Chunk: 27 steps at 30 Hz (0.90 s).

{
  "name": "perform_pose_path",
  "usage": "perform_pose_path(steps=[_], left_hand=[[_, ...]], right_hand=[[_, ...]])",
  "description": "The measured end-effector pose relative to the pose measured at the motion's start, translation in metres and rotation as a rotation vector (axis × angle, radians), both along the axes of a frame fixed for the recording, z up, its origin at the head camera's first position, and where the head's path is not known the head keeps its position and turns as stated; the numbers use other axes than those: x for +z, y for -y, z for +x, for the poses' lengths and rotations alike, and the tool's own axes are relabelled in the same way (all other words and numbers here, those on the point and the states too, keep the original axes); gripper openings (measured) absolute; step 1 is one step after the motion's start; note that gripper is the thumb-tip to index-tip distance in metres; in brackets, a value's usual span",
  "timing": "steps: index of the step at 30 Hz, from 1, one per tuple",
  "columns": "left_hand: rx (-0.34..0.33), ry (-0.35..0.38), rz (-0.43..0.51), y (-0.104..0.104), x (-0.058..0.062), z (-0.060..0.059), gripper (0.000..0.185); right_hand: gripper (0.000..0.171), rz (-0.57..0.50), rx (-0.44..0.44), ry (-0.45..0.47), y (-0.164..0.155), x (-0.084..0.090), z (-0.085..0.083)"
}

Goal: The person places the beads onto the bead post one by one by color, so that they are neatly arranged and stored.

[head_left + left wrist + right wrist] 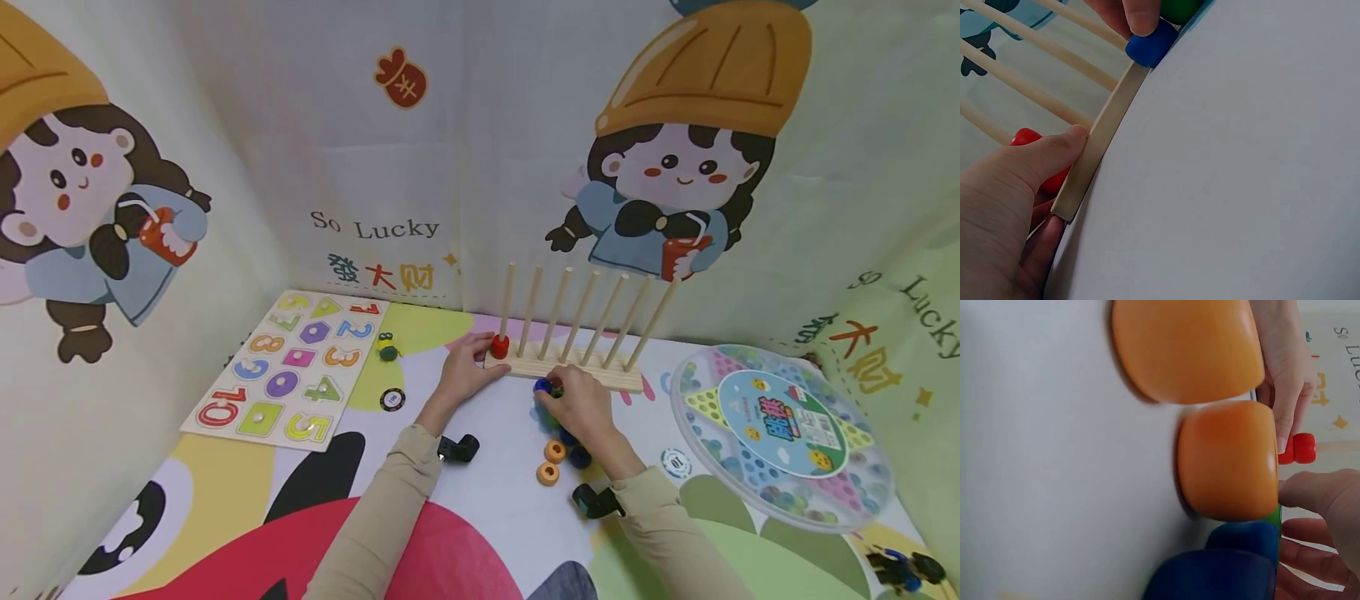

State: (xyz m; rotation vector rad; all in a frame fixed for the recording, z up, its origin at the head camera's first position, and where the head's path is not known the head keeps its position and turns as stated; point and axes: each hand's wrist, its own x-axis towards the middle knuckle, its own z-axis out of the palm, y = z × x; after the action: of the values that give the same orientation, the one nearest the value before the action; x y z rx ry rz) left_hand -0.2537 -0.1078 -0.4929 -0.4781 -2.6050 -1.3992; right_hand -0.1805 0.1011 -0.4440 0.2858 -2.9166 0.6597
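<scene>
My left hand (467, 371) grips the left end of a wooden peg rack (628, 381), its thumb along the front edge of the base. Red beads (499, 347) sit on the leftmost upright peg, beside that hand's fingers. In front of the rack's middle, my right hand (581, 404) pinches a blue bead (1152, 45) by the base edge. Close behind it in the left wrist view is a green bead (1180, 9). Two orange beads (1229, 459) and dark blue beads (1213, 578) lie on the table below the right hand, partly hidden by it in the head view.
A number-and-shape puzzle board (298, 367) lies at left, with a small yellow and green figure (387, 347) and a black round chip (392, 400) near it. At right are a round Chinese checkers box (780, 433), a white chip (677, 463) and a dark figurine (905, 569).
</scene>
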Motion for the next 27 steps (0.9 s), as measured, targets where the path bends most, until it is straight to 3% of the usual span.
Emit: perform_pose_path(steps=[12,27], left_hand=[[-0.013,-0.018,-0.001,-0.004,0.003,0.001,0.059],[-0.003,-0.023,-0.011,-0.001,0.001,0.003,0.059]], right_hand=[[0.028,-0.016,-0.042,-0.038,0.002,0.001,0.0],[0.028,-0.481,0.067,0.01,0.004,0.038,0.0]])
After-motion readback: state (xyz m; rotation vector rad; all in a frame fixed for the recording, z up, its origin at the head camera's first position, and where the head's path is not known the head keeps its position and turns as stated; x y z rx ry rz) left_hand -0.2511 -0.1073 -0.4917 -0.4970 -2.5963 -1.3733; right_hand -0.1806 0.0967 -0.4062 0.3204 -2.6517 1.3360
